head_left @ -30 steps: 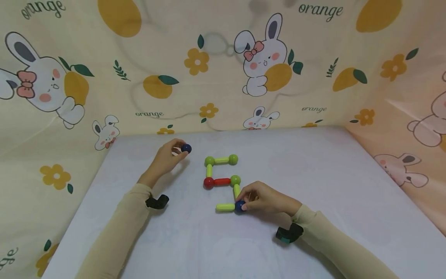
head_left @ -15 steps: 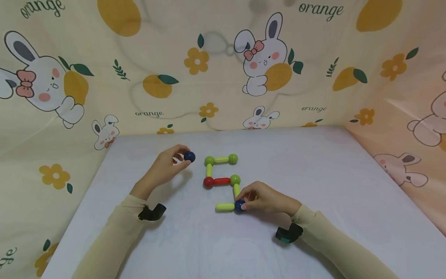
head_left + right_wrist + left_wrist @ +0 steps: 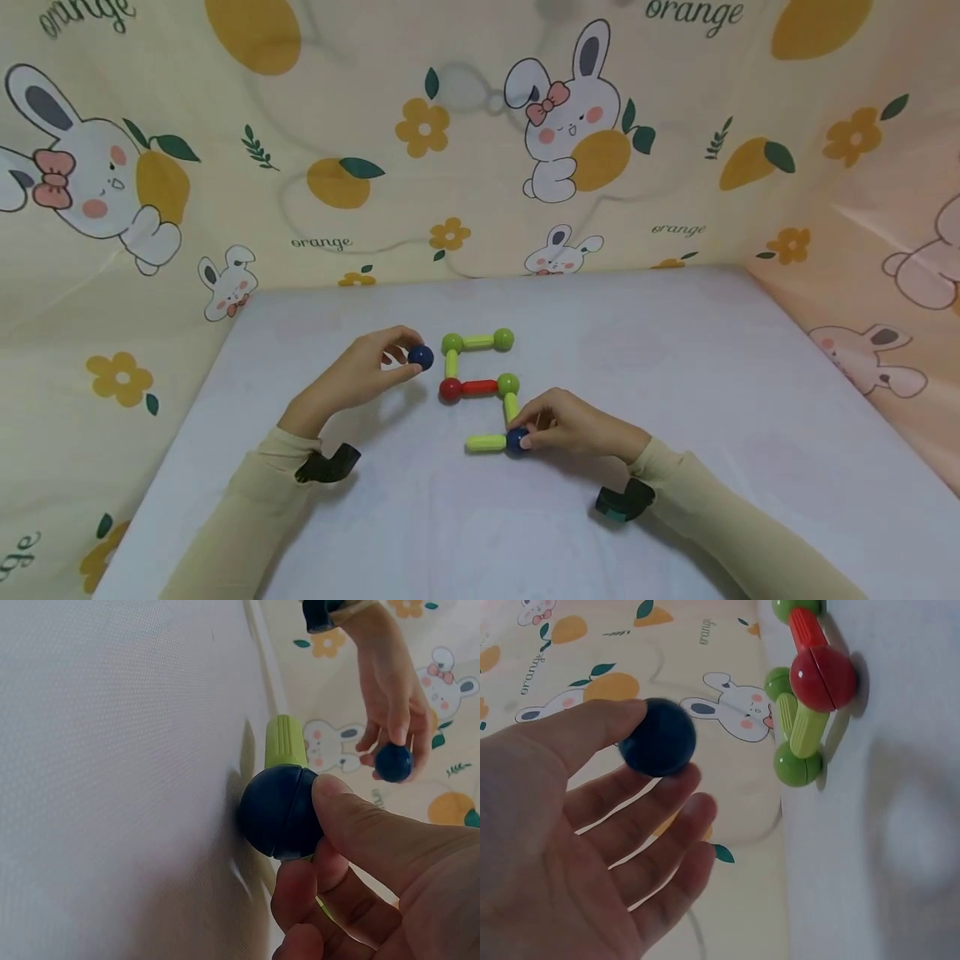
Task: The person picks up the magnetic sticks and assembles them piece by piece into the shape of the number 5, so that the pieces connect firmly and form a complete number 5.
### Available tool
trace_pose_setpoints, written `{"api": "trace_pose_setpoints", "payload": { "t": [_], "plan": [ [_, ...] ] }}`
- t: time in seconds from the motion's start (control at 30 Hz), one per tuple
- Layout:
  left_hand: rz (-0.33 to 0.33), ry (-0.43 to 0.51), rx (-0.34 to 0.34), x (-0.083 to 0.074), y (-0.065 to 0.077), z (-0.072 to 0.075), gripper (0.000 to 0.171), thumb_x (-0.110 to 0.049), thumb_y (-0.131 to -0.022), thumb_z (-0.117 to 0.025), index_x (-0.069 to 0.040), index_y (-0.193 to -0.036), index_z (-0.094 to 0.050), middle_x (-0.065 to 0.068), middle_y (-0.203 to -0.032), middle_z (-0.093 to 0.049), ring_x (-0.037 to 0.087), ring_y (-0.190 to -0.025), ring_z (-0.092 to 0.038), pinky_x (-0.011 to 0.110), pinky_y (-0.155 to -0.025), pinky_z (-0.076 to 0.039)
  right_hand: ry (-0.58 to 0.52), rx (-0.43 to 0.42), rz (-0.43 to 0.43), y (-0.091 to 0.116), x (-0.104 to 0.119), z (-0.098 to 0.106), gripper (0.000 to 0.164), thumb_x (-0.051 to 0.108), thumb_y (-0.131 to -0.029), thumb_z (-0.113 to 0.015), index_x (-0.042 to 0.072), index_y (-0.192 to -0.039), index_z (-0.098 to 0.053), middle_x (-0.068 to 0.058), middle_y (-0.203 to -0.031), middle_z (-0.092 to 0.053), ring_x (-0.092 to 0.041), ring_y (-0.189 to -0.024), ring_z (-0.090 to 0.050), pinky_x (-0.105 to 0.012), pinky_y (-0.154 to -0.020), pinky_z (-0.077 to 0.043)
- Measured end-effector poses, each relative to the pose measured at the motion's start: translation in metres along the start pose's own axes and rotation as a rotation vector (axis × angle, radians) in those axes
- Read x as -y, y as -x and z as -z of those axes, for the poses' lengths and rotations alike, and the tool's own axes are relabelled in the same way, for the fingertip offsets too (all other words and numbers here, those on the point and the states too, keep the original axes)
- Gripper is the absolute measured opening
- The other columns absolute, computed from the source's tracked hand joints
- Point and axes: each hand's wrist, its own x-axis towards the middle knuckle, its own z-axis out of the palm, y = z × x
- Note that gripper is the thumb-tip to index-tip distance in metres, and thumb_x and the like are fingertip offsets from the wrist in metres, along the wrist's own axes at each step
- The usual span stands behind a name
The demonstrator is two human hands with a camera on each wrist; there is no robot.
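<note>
My left hand (image 3: 360, 375) pinches a dark blue ball (image 3: 658, 738) between thumb and fingers, held above the table left of the chain of rods and balls. My right hand (image 3: 577, 425) pinches a second blue ball (image 3: 280, 812) at the chain's near corner. From that ball a yellow-green rod (image 3: 486, 443) points left, its other end bare. Another yellow-green rod (image 3: 511, 407) runs up to a green ball (image 3: 507, 383). A red rod (image 3: 480, 387) joins this to a red ball (image 3: 450, 389). Beyond it, yellow-green rods link two more green balls (image 3: 452, 343).
A white-covered table (image 3: 675, 358) lies under everything. A cloth printed with rabbits and oranges (image 3: 465, 167) hangs along its back and sides. A small black device (image 3: 330, 463) is strapped on the left wrist, another black device (image 3: 626, 500) on the right.
My left hand has come nearer and slightly right with its blue ball, now close to the chain's left side. My right hand keeps its pinch on the corner ball, and the chain stays put.
</note>
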Motion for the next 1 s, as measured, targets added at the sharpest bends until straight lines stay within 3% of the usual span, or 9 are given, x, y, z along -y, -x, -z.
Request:
{"api": "trace_pose_setpoints", "payload": {
  "t": [0.37,0.7,1.0],
  "plan": [
    [-0.010,-0.004,0.140,-0.001,0.001,-0.011,0.033,-0.022,-0.095,-0.071,-0.008,-0.123,-0.062,0.007,-0.115,-0.069,0.021,-0.103,-0.063,0.048,-0.097,-0.052,-0.010,0.002,-0.006,0.002,-0.001,0.001,0.023,0.012,-0.091,-0.074,0.003,-0.112,-0.076,-0.001,-0.081,-0.064,-0.006,-0.074,-0.055,-0.020,-0.069,-0.050],
    [-0.045,0.005,0.199,-0.002,0.004,-0.016,0.030,-0.019,-0.094,-0.071,-0.008,-0.121,-0.064,0.004,-0.112,-0.068,0.022,-0.102,-0.062,0.041,-0.091,-0.052,-0.025,0.006,-0.008,0.001,-0.001,-0.001,0.023,0.010,-0.091,-0.074,0.002,-0.113,-0.075,0.000,-0.082,-0.064,-0.005,-0.075,-0.054,-0.019,-0.068,-0.048],
    [-0.047,-0.020,0.263,-0.008,0.005,-0.019,0.031,-0.016,-0.092,-0.071,-0.008,-0.121,-0.063,0.003,-0.111,-0.069,0.019,-0.102,-0.062,0.043,-0.093,-0.054,-0.009,0.006,0.008,0.001,-0.003,-0.001,0.023,0.011,-0.091,-0.074,0.003,-0.112,-0.075,-0.001,-0.082,-0.065,-0.005,-0.075,-0.055,-0.020,-0.069,-0.050]
  ]
}}
